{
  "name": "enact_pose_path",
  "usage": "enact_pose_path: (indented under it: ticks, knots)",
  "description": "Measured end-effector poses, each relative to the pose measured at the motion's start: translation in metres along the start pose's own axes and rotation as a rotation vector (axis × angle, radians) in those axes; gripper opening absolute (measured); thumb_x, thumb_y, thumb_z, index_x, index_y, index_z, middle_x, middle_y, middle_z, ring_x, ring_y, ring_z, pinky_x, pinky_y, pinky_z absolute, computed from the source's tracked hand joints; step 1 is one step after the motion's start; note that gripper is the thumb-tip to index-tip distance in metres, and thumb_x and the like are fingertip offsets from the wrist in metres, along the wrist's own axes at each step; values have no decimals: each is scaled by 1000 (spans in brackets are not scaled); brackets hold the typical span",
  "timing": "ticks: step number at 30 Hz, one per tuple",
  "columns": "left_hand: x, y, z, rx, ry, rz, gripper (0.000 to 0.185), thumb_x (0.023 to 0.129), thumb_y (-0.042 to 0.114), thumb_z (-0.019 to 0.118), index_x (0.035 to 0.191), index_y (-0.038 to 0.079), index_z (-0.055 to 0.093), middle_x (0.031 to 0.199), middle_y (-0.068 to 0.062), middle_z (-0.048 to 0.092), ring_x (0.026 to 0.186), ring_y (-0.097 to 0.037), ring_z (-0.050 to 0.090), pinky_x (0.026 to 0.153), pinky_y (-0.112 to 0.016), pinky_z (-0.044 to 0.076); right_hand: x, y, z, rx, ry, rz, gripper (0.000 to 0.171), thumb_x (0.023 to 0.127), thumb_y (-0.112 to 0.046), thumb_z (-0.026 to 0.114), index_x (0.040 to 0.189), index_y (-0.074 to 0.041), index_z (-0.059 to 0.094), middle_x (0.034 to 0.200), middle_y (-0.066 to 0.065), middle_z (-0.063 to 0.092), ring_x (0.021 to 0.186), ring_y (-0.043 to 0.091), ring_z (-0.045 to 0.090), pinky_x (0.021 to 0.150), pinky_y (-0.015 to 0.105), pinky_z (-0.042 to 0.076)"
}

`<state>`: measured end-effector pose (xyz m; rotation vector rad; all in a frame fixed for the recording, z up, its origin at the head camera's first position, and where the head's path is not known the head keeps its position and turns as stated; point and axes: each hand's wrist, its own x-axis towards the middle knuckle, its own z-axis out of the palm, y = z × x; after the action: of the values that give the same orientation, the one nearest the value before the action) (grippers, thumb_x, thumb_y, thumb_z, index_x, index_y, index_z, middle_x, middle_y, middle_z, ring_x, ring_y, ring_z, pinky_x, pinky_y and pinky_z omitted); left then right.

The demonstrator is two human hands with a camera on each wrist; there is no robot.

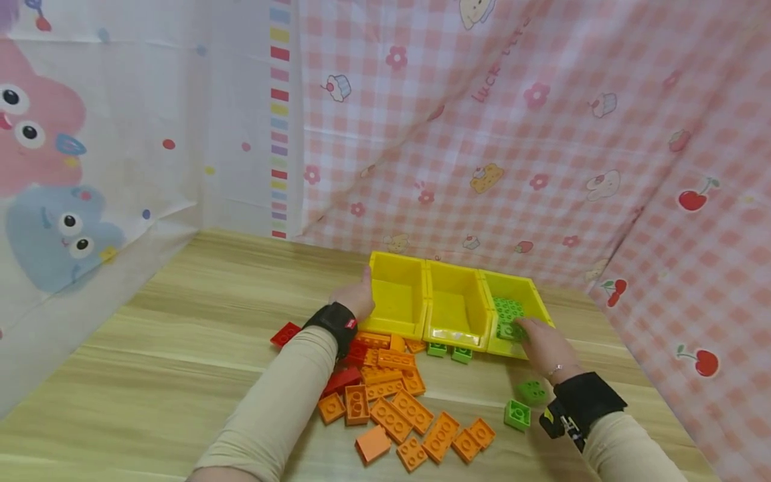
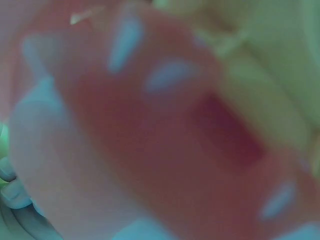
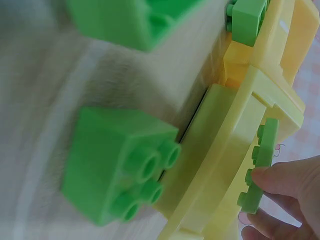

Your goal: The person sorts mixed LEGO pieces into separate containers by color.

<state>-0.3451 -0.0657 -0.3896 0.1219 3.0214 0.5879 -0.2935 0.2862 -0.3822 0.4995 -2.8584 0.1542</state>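
In the head view, three joined yellow bins point(image 1: 429, 301) stand at the back. My right hand point(image 1: 548, 345) is over the front of the rightmost bin, and its thumb and fingers pinch a thin green brick point(image 3: 261, 167) with studs along one side. More green bricks point(image 1: 508, 308) lie inside that bin. At the left wall of the leftmost bin, my left hand point(image 1: 355, 298) has its thumb pointing up along the side; its other fingers are hidden there. The left wrist view is filled by a blurred red shape, with a few fingertips point(image 2: 15, 192) at its left edge.
Orange bricks point(image 1: 391, 416) lie scattered before the bins, with red bricks point(image 1: 343, 380) near the left forearm. Two loose green bricks point(image 1: 517, 415) lie by the right wrist, and two more point(image 1: 462, 355) sit against the middle bin's front. Patterned cloth hangs behind the table point(image 1: 199, 314).
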Motion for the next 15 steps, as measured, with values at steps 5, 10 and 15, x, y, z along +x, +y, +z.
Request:
enact_pose_path:
  ticks: [5,10,15]
  knots:
    - [0,1,2,-24,-25,-6,76,96,23,48,150,8,-2,59,-5,50,53,-21,49,53,-33,39,7,-3,2,12,-41,-3,34,83,7,59,117,8,57,114,26,57,108,41,52,91,52,39]
    - [1,1,2,-40,-37,-9,77,96,23,49,150,9,-5,58,-5,48,50,-20,47,50,-32,36,8,-4,5,61,-90,-17,33,84,7,58,117,9,56,115,28,56,109,43,51,91,52,39]
    - [2,-2,3,-52,-38,-27,75,98,27,46,149,9,-6,60,-6,48,53,-21,48,51,-32,36,8,-4,11,121,-121,-29,34,87,8,53,121,11,52,118,30,53,110,45,49,91,53,39]
